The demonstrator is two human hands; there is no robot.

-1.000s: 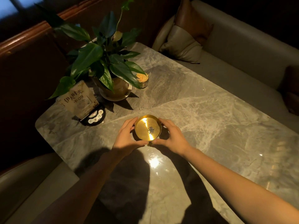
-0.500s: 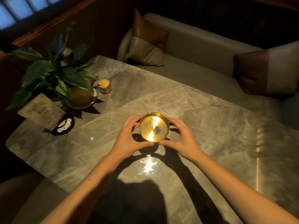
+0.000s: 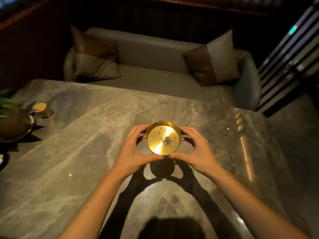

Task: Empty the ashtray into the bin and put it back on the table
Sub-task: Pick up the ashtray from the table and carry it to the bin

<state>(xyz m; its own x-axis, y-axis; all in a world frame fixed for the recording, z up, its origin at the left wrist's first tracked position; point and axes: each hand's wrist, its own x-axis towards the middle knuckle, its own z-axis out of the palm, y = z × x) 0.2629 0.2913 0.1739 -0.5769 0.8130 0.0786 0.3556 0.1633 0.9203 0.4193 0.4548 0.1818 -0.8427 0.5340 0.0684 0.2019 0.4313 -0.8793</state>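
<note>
A round brass ashtray (image 3: 160, 141) with a small heap of grey ash inside hangs above the marble table (image 3: 86, 135). Its shadow falls on the tabletop a little nearer to me. My left hand (image 3: 133, 152) grips its left rim and my right hand (image 3: 196, 150) grips its right rim, thumbs meeting under the near edge. No bin is in view.
A potted plant in a brass pot (image 3: 13, 125) and a small glass candle jar (image 3: 43, 110) stand at the table's left edge. A grey sofa (image 3: 151, 66) with two cushions lies beyond the table. A slatted screen (image 3: 290, 62) stands at the right, with floor below it.
The ashtray has risen off the table in both hands, its shadow now apart from it. My view has swung right, so the plant has slid to the left edge.
</note>
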